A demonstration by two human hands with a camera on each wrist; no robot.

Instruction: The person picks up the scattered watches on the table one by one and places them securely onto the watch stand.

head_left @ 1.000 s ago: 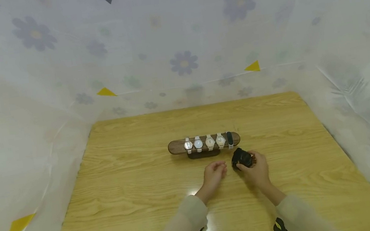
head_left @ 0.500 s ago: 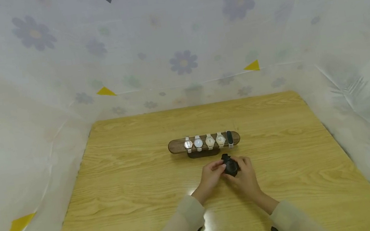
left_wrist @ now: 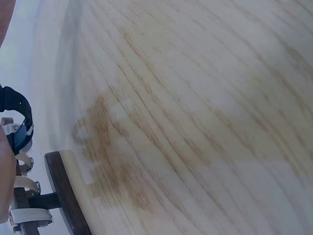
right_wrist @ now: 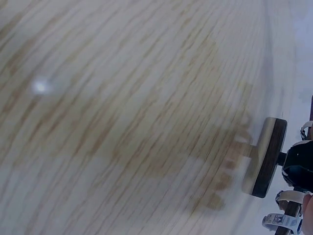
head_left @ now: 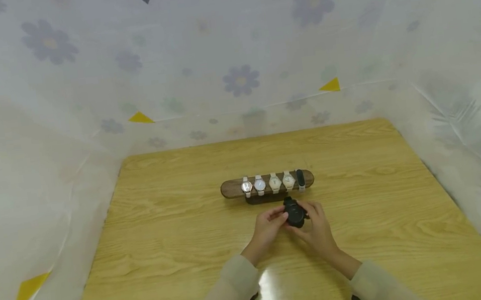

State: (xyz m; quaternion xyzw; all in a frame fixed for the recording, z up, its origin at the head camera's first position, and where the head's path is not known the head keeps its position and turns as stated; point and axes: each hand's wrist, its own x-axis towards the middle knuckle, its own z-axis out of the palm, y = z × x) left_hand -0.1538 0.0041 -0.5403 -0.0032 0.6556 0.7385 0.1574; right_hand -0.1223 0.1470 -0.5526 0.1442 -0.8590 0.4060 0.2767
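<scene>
A black wristwatch (head_left: 295,214) with a round dial is held between both hands, just in front of a dark wooden watch stand (head_left: 231,188). My left hand (head_left: 265,229) pinches its left side, thumb at the dial's edge. From the other side my right hand (head_left: 318,231) grips it with curled fingers and thumb. The left wrist view catches its looped black strap (left_wrist: 22,110) at the left edge; in the right wrist view the watch's dark body (right_wrist: 299,169) is partly cut off. Several light-strapped watches (head_left: 274,182) and a black-faced fitness band (head_left: 301,178) sit on the stand's bar.
The stand's foot (head_left: 266,199) rests on a wood-grain table (head_left: 174,204). Pale flower-patterned sheeting (head_left: 234,34) walls in the back and sides. Small black strap-like pieces show by the left sleeve (head_left: 235,282) and the right sleeve (head_left: 371,279).
My right hand has brought the black watch leftward to my left hand, which has taken hold of its left side. The watch has since turned slightly, dial now facing up more plainly.
</scene>
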